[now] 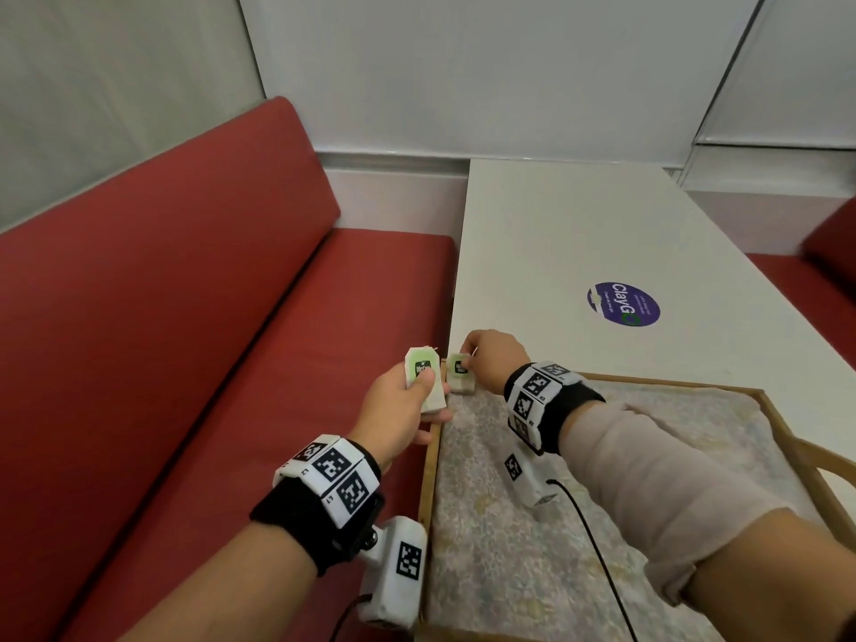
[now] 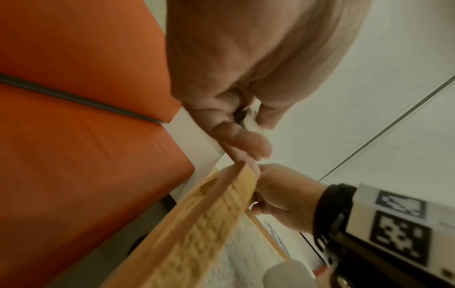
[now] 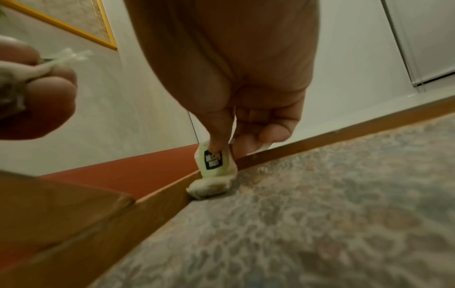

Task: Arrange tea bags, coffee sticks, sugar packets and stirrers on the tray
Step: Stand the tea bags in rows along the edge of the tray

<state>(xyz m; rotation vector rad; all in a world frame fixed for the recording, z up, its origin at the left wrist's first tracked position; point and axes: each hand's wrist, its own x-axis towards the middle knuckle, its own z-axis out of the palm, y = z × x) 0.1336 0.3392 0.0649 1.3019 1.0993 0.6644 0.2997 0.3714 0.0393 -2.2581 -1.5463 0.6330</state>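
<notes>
A wooden tray (image 1: pixel 648 380) with a mottled grey liner lies on the white table (image 1: pixel 579 234). My right hand (image 1: pixel 467 360) pinches a tea bag (image 1: pixel 459 373) with a pale green label at the tray's far left corner. In the right wrist view the thumb and a finger hold this tea bag (image 3: pixel 213 162) upright, its lower end touching the liner against the tray rim (image 3: pixel 320 136). Just left of the tray, my left hand (image 1: pixel 428 393) grips a second tea bag (image 1: pixel 419 369), perhaps more than one. The left wrist view shows only a sliver of it between the fingers (image 2: pixel 241 140).
A red upholstered bench (image 1: pixel 208 340) runs along the table's left side, directly below my left hand. A round purple sticker (image 1: pixel 623 304) sits on the table beyond the tray. Cables hang from both wrist cameras over the tray's near part.
</notes>
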